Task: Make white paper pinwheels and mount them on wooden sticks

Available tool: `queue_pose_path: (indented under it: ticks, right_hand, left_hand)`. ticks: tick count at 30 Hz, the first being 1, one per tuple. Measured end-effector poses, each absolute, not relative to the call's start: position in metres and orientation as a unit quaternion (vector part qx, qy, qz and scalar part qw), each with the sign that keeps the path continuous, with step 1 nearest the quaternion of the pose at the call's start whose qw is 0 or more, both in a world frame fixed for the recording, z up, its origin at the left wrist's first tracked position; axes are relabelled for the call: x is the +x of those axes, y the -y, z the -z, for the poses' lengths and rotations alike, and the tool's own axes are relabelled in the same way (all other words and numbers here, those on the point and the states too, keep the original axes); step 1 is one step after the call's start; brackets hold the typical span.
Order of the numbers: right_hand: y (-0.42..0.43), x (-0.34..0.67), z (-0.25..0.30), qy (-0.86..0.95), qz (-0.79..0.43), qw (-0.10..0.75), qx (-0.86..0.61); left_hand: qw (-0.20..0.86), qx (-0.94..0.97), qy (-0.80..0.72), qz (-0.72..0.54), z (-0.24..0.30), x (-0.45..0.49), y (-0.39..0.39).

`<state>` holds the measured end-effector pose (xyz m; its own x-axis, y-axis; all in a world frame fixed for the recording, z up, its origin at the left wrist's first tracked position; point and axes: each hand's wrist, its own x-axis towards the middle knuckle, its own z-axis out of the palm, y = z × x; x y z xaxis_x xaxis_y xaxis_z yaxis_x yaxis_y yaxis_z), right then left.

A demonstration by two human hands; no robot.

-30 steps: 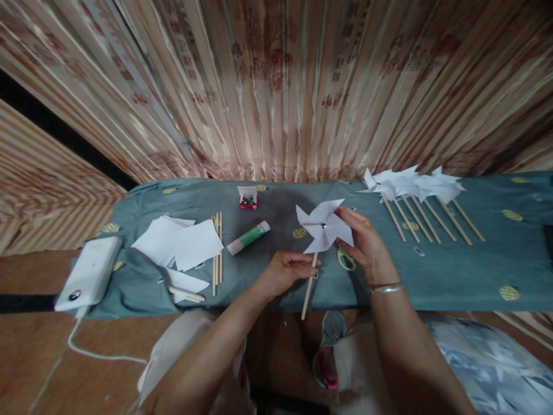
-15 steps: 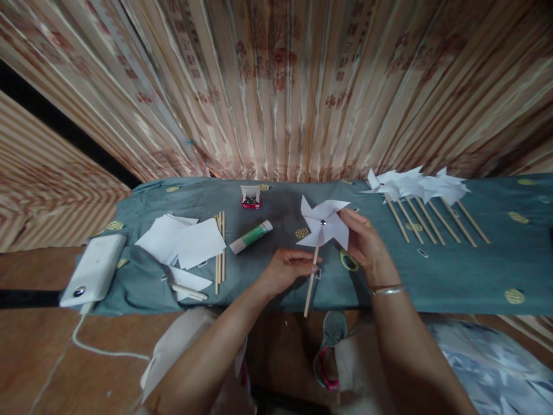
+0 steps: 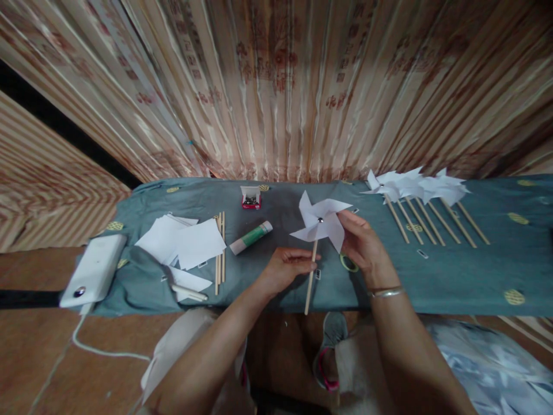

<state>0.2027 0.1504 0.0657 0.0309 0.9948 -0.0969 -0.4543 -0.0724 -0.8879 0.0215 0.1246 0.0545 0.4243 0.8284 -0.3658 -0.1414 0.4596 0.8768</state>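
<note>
A white paper pinwheel [image 3: 320,227] on a wooden stick [image 3: 310,288] is held upright over the table, a shiny metal pin [image 3: 320,220] at its centre. My left hand [image 3: 283,268] is closed in a pinch round the stick, below the blades. At the right side of the blades, my right hand [image 3: 363,239] has its curled fingers on a blade's edge; the paper hides some fingertips. Behind and left of the pinwheel stand a small red box of metal pins [image 3: 251,199] and a green-and-white glue stick [image 3: 251,237].
Several pinwheels [image 3: 425,187] lie in a row at the back right. On the left are white paper sheets [image 3: 201,242], loose wooden sticks [image 3: 220,253] and a white device with a cable [image 3: 95,271]. The table's green cloth [image 3: 470,276] meets a patterned curtain [image 3: 280,115] behind.
The pinwheel's blades have turned slightly clockwise, and the pinwheel has shifted a little left. My right hand has moved slightly left with it; my left hand keeps its pinch on the stick.
</note>
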Motion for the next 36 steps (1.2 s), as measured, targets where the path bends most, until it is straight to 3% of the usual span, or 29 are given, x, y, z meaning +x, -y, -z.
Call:
queue_pose_path:
  ticks: [36]
  right_hand:
    - [-0.1514, 0.1987, -0.0637, 0.32, -0.619, 0.591, -0.406]
  left_hand:
    - [0.72, 0.407, -0.433, -0.357, -0.0487, 0.0213, -0.1282]
